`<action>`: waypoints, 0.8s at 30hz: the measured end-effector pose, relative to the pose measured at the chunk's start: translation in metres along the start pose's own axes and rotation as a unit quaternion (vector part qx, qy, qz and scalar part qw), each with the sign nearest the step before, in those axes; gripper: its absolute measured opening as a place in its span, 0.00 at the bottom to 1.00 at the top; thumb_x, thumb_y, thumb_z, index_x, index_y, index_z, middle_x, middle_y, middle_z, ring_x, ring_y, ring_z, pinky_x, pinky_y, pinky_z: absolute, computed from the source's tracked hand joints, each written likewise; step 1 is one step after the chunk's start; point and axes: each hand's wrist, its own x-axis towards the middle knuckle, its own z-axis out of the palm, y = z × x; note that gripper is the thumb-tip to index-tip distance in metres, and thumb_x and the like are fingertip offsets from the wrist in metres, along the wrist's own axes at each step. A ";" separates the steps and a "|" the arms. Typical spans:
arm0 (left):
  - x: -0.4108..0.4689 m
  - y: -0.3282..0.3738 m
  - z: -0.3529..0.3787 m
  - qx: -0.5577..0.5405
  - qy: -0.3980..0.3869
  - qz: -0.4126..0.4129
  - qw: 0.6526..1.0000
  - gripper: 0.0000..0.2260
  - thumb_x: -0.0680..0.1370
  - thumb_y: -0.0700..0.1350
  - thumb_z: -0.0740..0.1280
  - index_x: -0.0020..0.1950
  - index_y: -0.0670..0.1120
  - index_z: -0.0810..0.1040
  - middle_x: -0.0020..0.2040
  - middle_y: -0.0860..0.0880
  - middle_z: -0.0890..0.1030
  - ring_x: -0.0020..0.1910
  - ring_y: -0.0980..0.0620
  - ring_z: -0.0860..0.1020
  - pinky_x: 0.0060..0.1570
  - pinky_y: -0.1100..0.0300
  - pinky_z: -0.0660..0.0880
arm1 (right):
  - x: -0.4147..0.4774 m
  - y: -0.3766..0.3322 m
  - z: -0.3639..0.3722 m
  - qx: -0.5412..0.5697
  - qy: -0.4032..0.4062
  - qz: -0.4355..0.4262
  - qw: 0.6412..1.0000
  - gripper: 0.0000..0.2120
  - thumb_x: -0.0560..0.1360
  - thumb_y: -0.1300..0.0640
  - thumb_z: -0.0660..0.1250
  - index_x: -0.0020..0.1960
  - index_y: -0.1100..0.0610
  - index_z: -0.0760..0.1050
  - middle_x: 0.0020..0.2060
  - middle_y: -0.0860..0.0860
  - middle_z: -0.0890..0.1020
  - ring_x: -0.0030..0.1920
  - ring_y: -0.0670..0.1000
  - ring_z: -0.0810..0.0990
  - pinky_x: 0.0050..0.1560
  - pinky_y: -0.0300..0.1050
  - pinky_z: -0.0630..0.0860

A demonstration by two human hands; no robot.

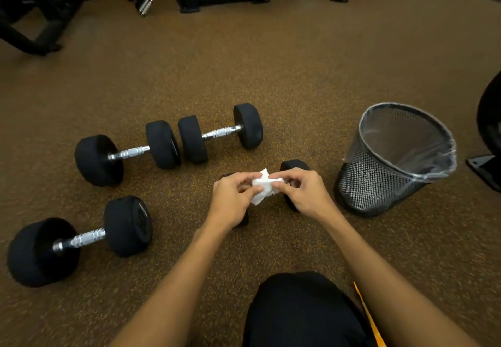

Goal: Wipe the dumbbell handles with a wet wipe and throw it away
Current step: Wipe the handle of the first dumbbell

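Wet wipe (262,187) pinched between left hand (235,201), right hand (306,193), above dumbbell (294,165).

dim, warm indoor light falls from above onto the speckled brown rubber floor (298,75), leaving soft shadows under the black round-headed dumbbells (127,154). their chrome handles show small glints. the far background is dark. the wide lens bends the edges, and the corners blur.

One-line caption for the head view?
Both hands hold a white wipe above a dumbbell, beside a mesh bin.
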 end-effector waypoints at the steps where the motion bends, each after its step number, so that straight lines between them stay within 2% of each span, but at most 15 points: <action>1: 0.000 -0.003 -0.001 0.038 0.012 0.015 0.999 0.13 0.79 0.42 0.76 0.63 0.50 0.87 0.56 0.55 0.86 0.52 0.61 0.84 0.55 0.64 0.82 | 0.001 0.000 0.003 -0.014 -0.004 0.002 1.000 0.10 0.80 0.55 0.75 0.61 0.48 0.86 0.48 0.46 0.83 0.44 0.42 0.78 0.44 0.34 0.71; 3: 0.002 -0.009 -0.003 0.088 0.034 0.038 0.995 0.09 0.79 0.45 0.76 0.59 0.51 0.87 0.54 0.57 0.84 0.52 0.61 0.81 0.53 0.67 0.79 | 0.004 0.002 0.010 -0.028 -0.001 0.007 1.000 0.09 0.81 0.55 0.74 0.60 0.49 0.87 0.51 0.46 0.82 0.50 0.44 0.80 0.47 0.35 0.72; 6: 0.007 -0.018 -0.005 0.087 0.047 0.048 0.994 0.06 0.79 0.46 0.76 0.56 0.50 0.88 0.53 0.56 0.83 0.51 0.63 0.80 0.50 0.72 0.76 | 0.009 0.006 0.020 -0.007 0.016 0.007 1.000 0.05 0.82 0.57 0.72 0.57 0.50 0.85 0.53 0.44 0.81 0.54 0.43 0.80 0.53 0.33 0.75; 8: 0.011 -0.023 -0.003 0.062 0.047 0.026 0.997 0.05 0.80 0.48 0.76 0.55 0.51 0.87 0.50 0.57 0.85 0.49 0.63 0.82 0.50 0.69 0.78 | 0.012 0.009 0.027 0.012 0.011 0.019 1.000 0.05 0.84 0.56 0.69 0.57 0.52 0.84 0.52 0.45 0.84 0.54 0.44 0.82 0.56 0.39 0.77; 10: 0.015 -0.029 0.002 0.017 0.057 -0.007 0.998 0.04 0.80 0.48 0.76 0.53 0.50 0.86 0.46 0.57 0.86 0.46 0.62 0.84 0.49 0.66 0.80 | 0.016 0.011 0.037 0.044 0.010 0.038 0.998 0.06 0.86 0.55 0.66 0.58 0.52 0.82 0.50 0.47 0.86 0.52 0.46 0.84 0.53 0.43 0.80; 12: 0.019 -0.035 0.007 -0.013 0.078 -0.029 0.996 0.05 0.80 0.48 0.76 0.53 0.48 0.86 0.46 0.55 0.86 0.46 0.60 0.84 0.48 0.64 0.80 | 0.017 0.011 0.047 0.100 0.013 0.056 0.993 0.06 0.86 0.55 0.66 0.60 0.51 0.80 0.51 0.47 0.86 0.53 0.46 0.86 0.51 0.41 0.81; 15: 0.022 -0.048 0.010 -0.038 0.095 -0.057 0.993 0.05 0.80 0.48 0.75 0.53 0.48 0.85 0.46 0.53 0.86 0.47 0.56 0.85 0.49 0.57 0.83 | 0.016 0.012 0.059 0.165 0.017 0.065 0.984 0.08 0.83 0.57 0.72 0.61 0.50 0.79 0.53 0.49 0.87 0.54 0.46 0.87 0.52 0.39 0.83; 18: 0.020 -0.060 0.010 -0.042 0.077 -0.074 0.993 0.04 0.81 0.48 0.75 0.54 0.50 0.85 0.47 0.54 0.86 0.47 0.56 0.85 0.51 0.53 0.84 | 0.017 0.021 0.068 0.169 0.032 0.078 0.982 0.08 0.82 0.61 0.72 0.59 0.51 0.81 0.53 0.49 0.87 0.54 0.49 0.87 0.54 0.44 0.85; 20: 0.018 -0.069 0.009 -0.043 0.075 -0.070 0.994 0.03 0.82 0.48 0.74 0.54 0.51 0.85 0.47 0.55 0.87 0.47 0.57 0.85 0.53 0.53 0.84 | 0.021 0.029 0.074 0.156 0.041 0.092 0.983 0.08 0.83 0.61 0.71 0.58 0.50 0.82 0.52 0.49 0.87 0.54 0.50 0.87 0.56 0.50 0.86; 22: 0.017 -0.076 0.006 -0.032 0.098 -0.063 0.993 0.03 0.83 0.49 0.72 0.55 0.53 0.85 0.48 0.58 0.86 0.49 0.59 0.84 0.55 0.55 0.83 | 0.024 0.037 0.078 0.144 0.054 0.112 0.982 0.10 0.83 0.62 0.69 0.56 0.47 0.83 0.52 0.47 0.86 0.54 0.50 0.87 0.56 0.54 0.86; 24: 0.022 -0.083 0.002 0.005 0.135 -0.060 0.989 0.05 0.84 0.50 0.69 0.58 0.55 0.84 0.52 0.60 0.84 0.54 0.59 0.81 0.58 0.55 0.79 | 0.029 0.044 0.080 0.123 0.059 0.128 0.982 0.12 0.84 0.62 0.68 0.55 0.44 0.83 0.54 0.45 0.85 0.56 0.49 0.85 0.56 0.52 0.86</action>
